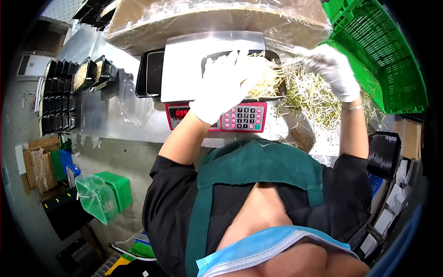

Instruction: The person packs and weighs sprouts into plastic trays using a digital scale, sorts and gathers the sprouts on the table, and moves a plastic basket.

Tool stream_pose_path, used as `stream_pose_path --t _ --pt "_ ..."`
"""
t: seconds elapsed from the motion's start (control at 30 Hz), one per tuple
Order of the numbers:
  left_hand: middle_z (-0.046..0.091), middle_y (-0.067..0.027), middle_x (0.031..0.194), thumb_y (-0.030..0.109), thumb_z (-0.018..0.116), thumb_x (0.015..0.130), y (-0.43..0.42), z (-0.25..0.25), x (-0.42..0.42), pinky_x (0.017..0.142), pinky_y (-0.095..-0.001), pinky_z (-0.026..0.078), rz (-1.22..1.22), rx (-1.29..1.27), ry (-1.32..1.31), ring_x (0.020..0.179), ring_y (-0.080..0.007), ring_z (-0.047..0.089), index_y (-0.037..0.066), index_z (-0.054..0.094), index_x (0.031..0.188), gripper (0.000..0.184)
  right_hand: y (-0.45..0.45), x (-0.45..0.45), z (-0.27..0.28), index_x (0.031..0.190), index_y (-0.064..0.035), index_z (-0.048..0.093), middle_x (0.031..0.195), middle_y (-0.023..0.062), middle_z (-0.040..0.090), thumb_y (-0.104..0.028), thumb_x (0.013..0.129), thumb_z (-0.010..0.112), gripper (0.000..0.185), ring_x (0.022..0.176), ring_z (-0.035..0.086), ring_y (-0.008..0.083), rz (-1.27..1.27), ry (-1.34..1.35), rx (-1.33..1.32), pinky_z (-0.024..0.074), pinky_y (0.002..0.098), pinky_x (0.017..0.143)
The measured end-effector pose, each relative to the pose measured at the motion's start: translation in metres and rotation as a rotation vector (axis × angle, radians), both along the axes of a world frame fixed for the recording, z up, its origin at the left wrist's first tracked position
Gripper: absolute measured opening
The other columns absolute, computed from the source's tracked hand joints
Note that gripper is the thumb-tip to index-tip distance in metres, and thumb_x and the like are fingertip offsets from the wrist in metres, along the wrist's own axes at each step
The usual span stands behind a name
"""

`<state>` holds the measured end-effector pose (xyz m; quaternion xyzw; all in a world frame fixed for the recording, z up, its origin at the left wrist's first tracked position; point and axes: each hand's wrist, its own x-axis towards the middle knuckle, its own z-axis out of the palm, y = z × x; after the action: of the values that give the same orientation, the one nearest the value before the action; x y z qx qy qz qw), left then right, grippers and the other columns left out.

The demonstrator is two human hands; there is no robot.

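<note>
My left hand (226, 83), in a white glove, lies over the left part of a black plastic tray (276, 56), its fingers stretched out. Pale bean sprouts (265, 78) fill the tray's right side; the hand hides the rest. Under the tray is the metal plate (180, 69) of a weighing scale, whose red panel (242, 117) has a lit display partly covered by my wrist. My right hand (332, 69), also gloved and somewhat blurred, is right of the tray above a loose sprout pile (314, 99). Its fingers are closed on some bean sprouts, strands trailing towards the tray.
A plastic-lined box (221, 23) stands behind the scale. At right is a green crate (383, 51). Stacked black trays (57, 97) and filled trays (94, 74) stand on the left, with an empty black tray (154, 74) beside the scale. Green baskets (104, 194) are on the floor.
</note>
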<state>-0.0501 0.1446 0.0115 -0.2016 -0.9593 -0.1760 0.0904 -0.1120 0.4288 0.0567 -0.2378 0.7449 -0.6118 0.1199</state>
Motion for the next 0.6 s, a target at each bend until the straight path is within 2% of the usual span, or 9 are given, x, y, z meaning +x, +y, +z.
stream_pose_path --t 0.13,0.2,0.27,0.3,0.33,0.43,0.53,0.57,0.6 --pt "0.049 -0.0196 0.135 0.031 0.061 0.089 -0.014 0.027 0.013 0.096 -0.0366 0.042 0.028 0.164 0.206 0.114 -0.0290 0.053 -0.002 0.039 0.138 0.063 -0.023 0.012 0.035 0.099 -0.0004 0.064 0.114 0.0165 0.066 -0.003 0.089 0.061 0.012 0.083 0.068 0.0152 -0.053 0.084 -0.308 0.0556 0.0249 0.070" --pt "0.045 -0.0174 0.139 0.032 0.057 0.093 -0.045 0.014 0.012 0.100 -0.0349 0.041 -0.139 0.939 0.040 0.116 -0.0241 0.053 -0.006 0.038 0.138 0.061 -0.057 0.016 0.020 0.102 -0.0004 0.064 0.109 0.0120 0.068 -0.007 0.086 0.066 0.017 0.079 0.066 0.0140 0.008 -0.005 -0.305 0.0530 0.0258 0.069" --pt "0.041 -0.0168 0.143 0.031 0.052 0.097 -0.067 0.005 0.017 0.104 -0.0336 0.038 0.069 1.178 -0.065 0.120 -0.0214 0.050 -0.006 0.036 0.139 0.059 -0.078 0.010 -0.017 0.106 -0.0022 0.065 0.099 0.0060 0.068 -0.011 0.086 0.067 0.022 0.086 0.064 0.0136 0.058 0.090 0.063 0.0505 0.0269 0.074" --pt "0.052 -0.0082 0.134 0.024 0.051 0.098 -0.079 0.000 0.033 0.102 -0.0294 0.038 0.108 1.254 -0.056 0.120 -0.0156 0.049 0.002 0.044 0.137 0.045 -0.078 0.015 -0.017 0.108 -0.0048 0.066 0.090 0.0048 0.066 -0.015 0.086 0.067 0.024 0.091 0.061 0.0151 0.066 0.324 0.269 0.0482 0.0295 0.080" --pt "0.044 -0.0182 0.140 0.035 0.048 0.098 -0.099 -0.014 0.037 0.107 -0.0346 0.036 0.154 1.178 -0.038 0.123 -0.0228 0.049 -0.005 0.037 0.139 0.058 -0.065 0.006 -0.027 0.112 -0.0077 0.066 0.098 0.0092 0.067 -0.016 0.086 0.067 0.027 0.092 0.061 0.0167 0.083 0.799 0.432 0.0476 0.0305 0.082" --pt "0.056 -0.0178 0.128 0.034 0.045 0.099 -0.126 -0.011 0.063 0.106 -0.0363 0.037 0.384 1.176 -0.056 0.120 -0.0232 0.052 -0.002 0.038 0.140 0.055 -0.033 0.023 -0.019 0.120 -0.0072 0.063 0.116 0.0114 0.065 -0.017 0.090 0.061 0.031 0.110 0.057 0.0188 -0.075 0.376 0.119 0.0422 0.0322 0.098" --pt "0.046 -0.0167 0.139 0.034 0.052 0.096 -0.109 -0.023 0.058 0.109 -0.0383 0.032 0.092 1.194 0.002 0.127 -0.0248 0.046 0.002 0.040 0.140 0.056 -0.043 0.023 -0.035 0.128 -0.0053 0.057 0.130 0.0128 0.057 -0.018 0.094 0.056 0.036 0.127 0.047 0.0221 -0.237 0.239 -0.113 0.0334 0.0350 0.109" --pt "0.044 -0.0164 0.141 0.035 0.055 0.093 -0.085 -0.005 0.053 0.109 -0.0393 0.031 0.064 0.908 0.046 0.128 -0.0270 0.044 0.004 0.042 0.139 0.058 -0.068 0.022 -0.036 0.135 -0.0058 0.050 0.138 0.0145 0.050 -0.019 0.095 0.055 0.043 0.130 0.045 0.0228 -0.178 0.266 -0.176 0.0315 0.0361 0.110" --pt "0.042 -0.0160 0.142 0.035 0.059 0.090 -0.057 0.011 0.046 0.110 -0.0403 0.029 0.026 0.623 0.083 0.129 -0.0292 0.043 0.006 0.043 0.139 0.060 -0.084 0.024 -0.031 0.138 -0.0047 0.045 0.142 0.0168 0.044 -0.025 0.097 0.051 0.046 0.133 0.041 0.0238 -0.162 0.585 0.127 0.0283 0.0333 0.112"
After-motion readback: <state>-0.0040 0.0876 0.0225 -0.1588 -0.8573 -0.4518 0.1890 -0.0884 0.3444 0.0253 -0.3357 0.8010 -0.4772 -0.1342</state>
